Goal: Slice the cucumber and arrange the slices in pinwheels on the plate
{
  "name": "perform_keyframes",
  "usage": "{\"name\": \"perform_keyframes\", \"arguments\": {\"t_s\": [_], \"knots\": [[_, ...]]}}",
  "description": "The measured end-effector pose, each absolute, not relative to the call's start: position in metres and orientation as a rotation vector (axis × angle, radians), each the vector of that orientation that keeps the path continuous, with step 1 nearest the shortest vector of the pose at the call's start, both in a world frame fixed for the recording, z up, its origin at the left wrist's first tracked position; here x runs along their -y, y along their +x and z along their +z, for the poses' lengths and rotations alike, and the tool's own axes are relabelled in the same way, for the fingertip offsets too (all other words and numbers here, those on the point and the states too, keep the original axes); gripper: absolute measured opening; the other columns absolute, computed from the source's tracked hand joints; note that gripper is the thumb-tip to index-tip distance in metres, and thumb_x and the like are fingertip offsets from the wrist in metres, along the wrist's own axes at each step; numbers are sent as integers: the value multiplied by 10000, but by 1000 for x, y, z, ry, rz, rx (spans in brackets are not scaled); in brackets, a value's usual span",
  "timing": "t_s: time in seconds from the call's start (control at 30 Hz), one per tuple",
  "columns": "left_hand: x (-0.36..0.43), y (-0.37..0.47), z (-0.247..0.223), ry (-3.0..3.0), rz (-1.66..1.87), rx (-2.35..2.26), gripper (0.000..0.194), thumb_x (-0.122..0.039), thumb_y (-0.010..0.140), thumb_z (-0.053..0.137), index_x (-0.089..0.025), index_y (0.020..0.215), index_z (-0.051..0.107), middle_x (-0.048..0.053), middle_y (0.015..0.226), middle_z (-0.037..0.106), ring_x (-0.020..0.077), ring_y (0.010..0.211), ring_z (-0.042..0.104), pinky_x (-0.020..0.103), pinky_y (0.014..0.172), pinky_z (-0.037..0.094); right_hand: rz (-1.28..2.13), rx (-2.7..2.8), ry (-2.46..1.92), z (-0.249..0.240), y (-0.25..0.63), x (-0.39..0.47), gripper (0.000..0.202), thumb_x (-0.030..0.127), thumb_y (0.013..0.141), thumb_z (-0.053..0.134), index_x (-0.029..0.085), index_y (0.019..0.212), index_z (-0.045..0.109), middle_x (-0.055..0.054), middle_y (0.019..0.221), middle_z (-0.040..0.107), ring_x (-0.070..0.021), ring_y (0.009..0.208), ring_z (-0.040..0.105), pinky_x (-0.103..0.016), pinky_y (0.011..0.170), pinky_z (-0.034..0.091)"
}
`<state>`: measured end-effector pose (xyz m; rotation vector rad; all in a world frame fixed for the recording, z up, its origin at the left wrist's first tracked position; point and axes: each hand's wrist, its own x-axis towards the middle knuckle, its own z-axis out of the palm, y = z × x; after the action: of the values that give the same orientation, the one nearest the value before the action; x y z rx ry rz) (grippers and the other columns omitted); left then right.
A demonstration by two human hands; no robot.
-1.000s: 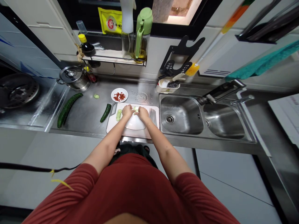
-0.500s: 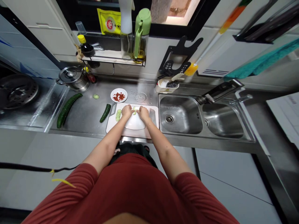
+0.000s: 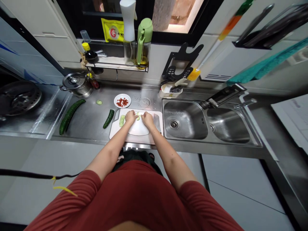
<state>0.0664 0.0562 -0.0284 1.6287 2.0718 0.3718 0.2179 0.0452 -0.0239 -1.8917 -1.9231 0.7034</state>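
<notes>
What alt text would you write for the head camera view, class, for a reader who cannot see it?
Both hands, left hand and right hand, meet over cucumber slices above a white plate on a cutting board. More slices lie at the board's left. A half cucumber, a whole cucumber and a double sink flank it.

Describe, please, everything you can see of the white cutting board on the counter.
The white cutting board looks plastic, rectangular with rounded corners and a slot handle at its far left corner. It lies flat on the steel counter, just left of the sink. A row of cucumber slices and a white plate sit on it; both hands work above its far edge.
</notes>
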Motion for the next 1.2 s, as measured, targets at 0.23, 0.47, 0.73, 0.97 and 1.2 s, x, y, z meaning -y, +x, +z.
{"name": "perform_keyframes", "arguments": {"t_s": [0.23,0.47,0.73,0.97,1.2], "knots": [[-54,66,-26,1636,440,-2040,244,-408,732,720,-199,800,615,46,817,660,187,790,589,281,697,373,725,1836,-1749,-20,219,-27,140,285,904,511,189,876,608,-34,787,643,-173,730,564,-247,678,369],[-46,65,-26,1645,592,-1997,223,-383,744,705,-188,815,624,34,798,645,172,765,580,275,702,378,764,1768,-1626,-12,219,-5,126,286,867,517,201,836,605,2,708,600,-161,675,543,-242,654,367],[-3,52,-15,1562,874,-2075,241,-432,831,604,-215,930,635,38,855,659,186,849,596,279,764,408,859,1672,-1535,-1,222,37,183,357,849,507,204,823,605,18,658,569,-156,642,548,-241,643,397],[41,6,-11,1428,718,-2277,240,-429,847,573,-237,972,641,34,920,673,189,884,606,268,752,407,903,1625,-1607,5,235,60,215,388,842,485,209,821,603,-5,693,601,-174,688,574,-256,671,432],[57,-21,-24,1407,571,-2370,279,-425,831,593,-229,1026,630,47,923,653,205,886,607,275,731,394,922,1571,-1621,-3,236,71,245,415,830,490,205,823,616,-13,695,620,-177,681,584,-264,671,440]]}}
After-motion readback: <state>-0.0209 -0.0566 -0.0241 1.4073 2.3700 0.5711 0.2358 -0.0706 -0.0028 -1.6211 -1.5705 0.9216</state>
